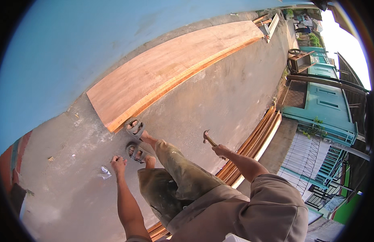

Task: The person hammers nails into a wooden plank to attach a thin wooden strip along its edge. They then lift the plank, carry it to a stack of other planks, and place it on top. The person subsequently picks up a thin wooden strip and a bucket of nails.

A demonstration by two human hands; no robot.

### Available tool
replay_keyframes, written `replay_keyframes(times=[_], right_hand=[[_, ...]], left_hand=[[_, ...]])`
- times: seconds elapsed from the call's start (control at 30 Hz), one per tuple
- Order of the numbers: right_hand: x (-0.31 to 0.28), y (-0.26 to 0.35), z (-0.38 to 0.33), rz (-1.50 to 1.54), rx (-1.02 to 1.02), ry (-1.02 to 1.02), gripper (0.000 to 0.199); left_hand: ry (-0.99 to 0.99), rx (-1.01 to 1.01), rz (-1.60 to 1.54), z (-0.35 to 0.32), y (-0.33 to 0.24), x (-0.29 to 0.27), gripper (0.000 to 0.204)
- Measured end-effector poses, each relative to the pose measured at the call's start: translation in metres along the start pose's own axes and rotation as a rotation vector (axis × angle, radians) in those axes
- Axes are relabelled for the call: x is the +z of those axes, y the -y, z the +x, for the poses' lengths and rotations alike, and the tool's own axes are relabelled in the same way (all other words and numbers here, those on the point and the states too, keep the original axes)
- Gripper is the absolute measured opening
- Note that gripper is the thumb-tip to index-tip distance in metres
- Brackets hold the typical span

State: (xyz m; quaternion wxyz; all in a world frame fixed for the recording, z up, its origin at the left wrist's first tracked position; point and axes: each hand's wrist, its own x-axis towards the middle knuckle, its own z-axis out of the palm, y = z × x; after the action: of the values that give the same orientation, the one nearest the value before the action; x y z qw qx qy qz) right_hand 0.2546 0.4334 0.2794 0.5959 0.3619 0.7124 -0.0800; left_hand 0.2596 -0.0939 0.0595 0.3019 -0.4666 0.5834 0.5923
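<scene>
My right hand [222, 151] is wrapped round the handle of a claw hammer [211, 141], whose metal head points away from me above the concrete. My left hand [119, 162] hangs lower left with its fingers curled together. What it holds, if anything, is too small to make out. Close by, a small clear plastic bag [105, 173] lies on the ground. Beyond my sandalled feet lies a long box-like panel [175, 60] with a reddish plywood face and timber edging, flat on the ground beside the blue wall.
Long timber strips [251, 139] are stacked along the right, running back beneath me. More wood pieces [272, 28] lie past the panel's far end. The blue wall [66, 44] borders the left. A wooden cart [302, 62] and a turquoise fence [326, 90] stand on the far right.
</scene>
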Motion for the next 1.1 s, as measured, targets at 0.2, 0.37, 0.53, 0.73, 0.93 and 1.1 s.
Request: replay_keyframes(times=[0.2,0.37,0.53,0.73,0.93,1.1], right_hand=[[-0.03,-0.162,-0.069,-0.197,0.119,-0.014,0.034],[-0.104,-0.206,-0.06,-0.153,0.232,0.128,0.032],[-0.181,-0.242,0.035,0.032,0.194,0.109,0.031],[-0.281,-0.279,0.088,0.22,-0.125,-0.073,0.028],[-0.398,-0.278,0.037,0.653,-0.125,-0.131,0.017],[-0.439,-0.274,0.062,0.81,-0.274,-0.33,0.02]], left_hand=[[-0.1,-0.029,0.072,-0.056,-0.017,0.022,0.003],[-0.155,-0.04,0.077,-0.078,-0.031,0.046,0.007],[-0.189,-0.056,0.173,-0.094,-0.073,0.117,0.006],[-0.077,0.007,0.165,-0.119,-0.149,0.359,0.011],[0.253,0.452,0.34,-0.143,-0.242,0.607,0.021],[0.277,0.65,0.515,-0.111,-0.349,0.749,0.019]])
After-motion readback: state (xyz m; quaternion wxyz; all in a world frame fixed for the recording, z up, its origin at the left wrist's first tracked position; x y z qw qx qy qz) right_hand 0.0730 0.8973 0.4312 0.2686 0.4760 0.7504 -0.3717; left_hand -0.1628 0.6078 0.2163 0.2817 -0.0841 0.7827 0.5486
